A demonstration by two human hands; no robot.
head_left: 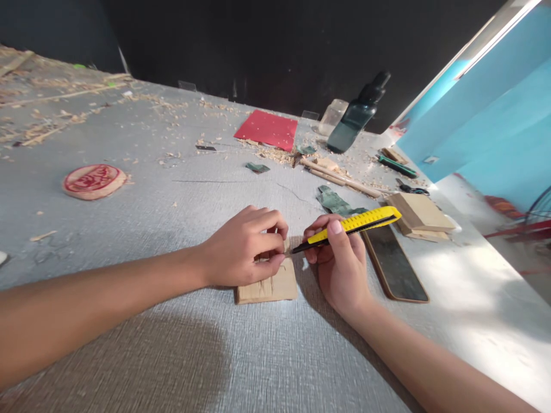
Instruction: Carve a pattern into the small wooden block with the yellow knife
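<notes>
A small flat wooden block [275,287] with carved grooves lies on the grey textured table [181,332]. My left hand [243,249] rests on the block's upper part, fingers curled down and pressing it in place. My right hand [340,261] grips a yellow utility knife [357,222] like a pen. The knife's dark tip points left and touches the block's top right corner, close to my left fingertips. Most of the block's upper face is hidden under my left hand.
A dark phone [394,264] lies just right of my right hand. Wooden blocks [419,215], sticks [340,178], a green scrap [333,201], a dark bottle [357,115], a red sheet [267,129] and shavings lie beyond. A round red-carved disc [93,180] sits far left.
</notes>
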